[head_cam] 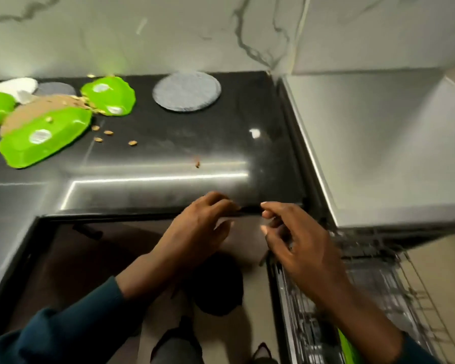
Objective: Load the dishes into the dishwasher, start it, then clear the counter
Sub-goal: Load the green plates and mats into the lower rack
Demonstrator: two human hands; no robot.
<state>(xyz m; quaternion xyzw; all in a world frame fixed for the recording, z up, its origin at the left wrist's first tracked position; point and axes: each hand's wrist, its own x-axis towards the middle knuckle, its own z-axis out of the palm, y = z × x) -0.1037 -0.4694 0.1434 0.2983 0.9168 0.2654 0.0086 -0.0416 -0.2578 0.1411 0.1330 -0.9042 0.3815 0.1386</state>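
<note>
- The left hand [204,224] sits at the front edge of the black counter [168,153], fingers curled over the rim; motion blur hides whether it pinches anything.
- The right hand [297,245] hovers just beside it, fingers loosely bent and holding nothing, above the dishwasher rack [373,285].
- The wire rack stands pulled out at lower right; a green dish [348,348] shows in it.
- Three green plates [44,137] lie upside down at the counter's far left, well apart from both hands, partly over a tan mat [34,111].
- Scattered crumbs [108,132] lie near them; a round grey mat [186,91] sits by the marble wall.
</note>
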